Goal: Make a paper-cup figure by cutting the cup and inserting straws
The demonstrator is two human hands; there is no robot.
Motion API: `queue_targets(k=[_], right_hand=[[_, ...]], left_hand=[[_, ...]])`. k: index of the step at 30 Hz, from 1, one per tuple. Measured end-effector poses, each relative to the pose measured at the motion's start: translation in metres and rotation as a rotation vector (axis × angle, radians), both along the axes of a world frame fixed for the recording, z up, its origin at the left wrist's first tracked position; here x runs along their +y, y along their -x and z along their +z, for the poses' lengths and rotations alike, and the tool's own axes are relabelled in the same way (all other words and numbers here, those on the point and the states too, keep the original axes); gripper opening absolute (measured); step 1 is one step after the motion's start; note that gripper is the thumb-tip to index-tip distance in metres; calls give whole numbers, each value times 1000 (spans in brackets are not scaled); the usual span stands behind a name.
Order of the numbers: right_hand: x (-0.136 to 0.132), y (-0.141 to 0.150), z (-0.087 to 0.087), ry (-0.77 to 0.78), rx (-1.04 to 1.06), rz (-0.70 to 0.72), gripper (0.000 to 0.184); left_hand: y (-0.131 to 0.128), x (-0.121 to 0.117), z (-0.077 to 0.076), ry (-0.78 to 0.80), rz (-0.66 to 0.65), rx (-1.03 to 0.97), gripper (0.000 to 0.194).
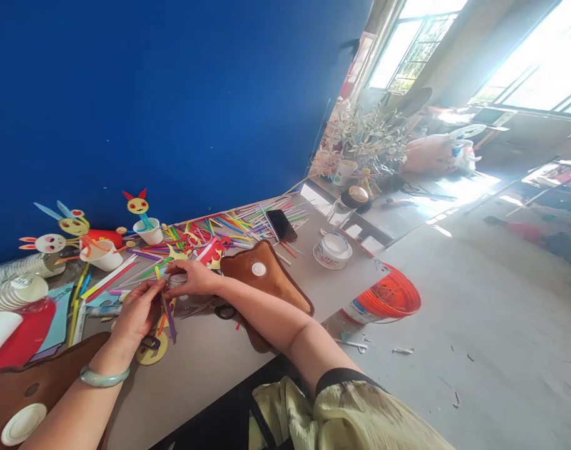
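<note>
My left hand (137, 312), with a jade-coloured bangle at the wrist, pinches a small bundle of narrow coloured strips (171, 326); purple and orange ends hang below the fingers and a yellow end sticks up. Close against it, my right hand (191, 278) has its fingers curled and its fingertips by the strips. Under those fingers shows a small clear round thing (177, 281), perhaps a tape roll; I cannot tell if it is gripped. A yellow paper disc (152, 350) lies just below my left hand. Scissors (224, 311) with dark handles rest beside my right wrist.
Brown cushion-like pads (266, 275) lie on the table near both forearms. Loose coloured strips (233, 228), a phone (281, 225) and paper-figure cups (102, 256) line the blue wall. Stacked paper cups (15, 294) stand left; an orange bucket (391, 294) is beyond the right edge.
</note>
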State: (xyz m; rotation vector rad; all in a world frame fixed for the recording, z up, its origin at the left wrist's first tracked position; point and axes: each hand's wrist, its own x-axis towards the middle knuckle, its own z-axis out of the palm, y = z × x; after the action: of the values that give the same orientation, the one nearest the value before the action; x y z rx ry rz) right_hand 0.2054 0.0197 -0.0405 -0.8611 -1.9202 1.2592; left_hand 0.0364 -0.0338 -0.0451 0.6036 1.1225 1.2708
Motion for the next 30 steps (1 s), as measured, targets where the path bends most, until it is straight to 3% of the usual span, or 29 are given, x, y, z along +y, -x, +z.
queue_targets(k=[9, 30], right_hand=[[0, 0, 0, -34, -57, -12, 59], [-3, 1, -6, -146, -24, -51, 63]], left_hand=[[-7, -2, 10, 22, -13, 6, 39], [-3, 0, -3, -21, 63, 65, 46]])
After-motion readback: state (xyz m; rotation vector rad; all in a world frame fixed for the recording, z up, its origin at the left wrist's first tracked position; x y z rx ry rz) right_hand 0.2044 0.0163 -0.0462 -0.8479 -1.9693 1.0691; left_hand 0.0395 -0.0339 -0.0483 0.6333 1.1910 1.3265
